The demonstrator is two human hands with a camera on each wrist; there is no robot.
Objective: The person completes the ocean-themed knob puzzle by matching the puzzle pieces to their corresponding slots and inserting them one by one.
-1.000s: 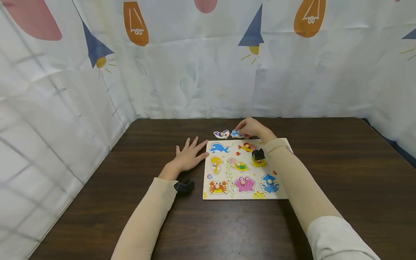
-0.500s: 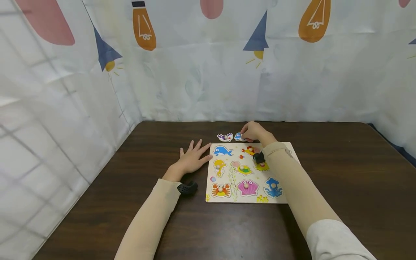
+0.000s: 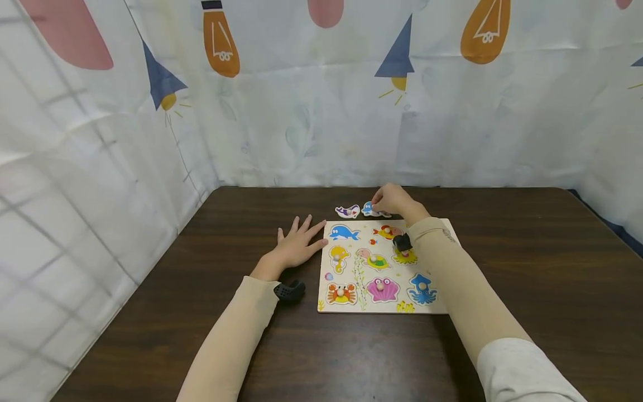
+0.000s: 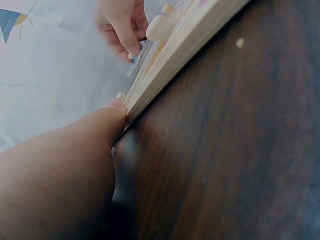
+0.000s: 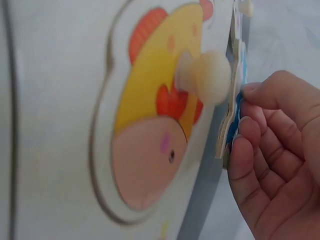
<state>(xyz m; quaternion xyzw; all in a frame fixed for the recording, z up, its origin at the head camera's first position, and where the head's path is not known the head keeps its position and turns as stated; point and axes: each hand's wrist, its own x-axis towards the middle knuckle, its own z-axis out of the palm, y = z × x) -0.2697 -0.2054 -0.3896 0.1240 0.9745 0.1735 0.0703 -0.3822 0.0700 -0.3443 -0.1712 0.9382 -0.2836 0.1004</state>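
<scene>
Nearest on the dark wooden table lies the puzzle board, flat, its long edges running left to right. Its near row holds a crab piece, a pink shell piece and a blue octopus piece, each seated in its recess.

The left hand rests palm down on the table just left of the board, fingers straight and spread, holding nothing. The left wrist view shows one fingertip touching the board's left edge.

The middle row holds a yellow seahorse piece and a turtle piece. The far row holds a blue whale piece and an orange-yellow fish piece. The right forearm crosses the right part of the board.

Beyond the far edge of the board, two loose pieces lie on the table: a purple-and-white fish piece on the left and a small blue piece just right of it. The right hand is at the small blue piece, fingers curled and closed narrowly on its edge, as the right wrist view shows.

A printed curtain stands behind the table.
</scene>
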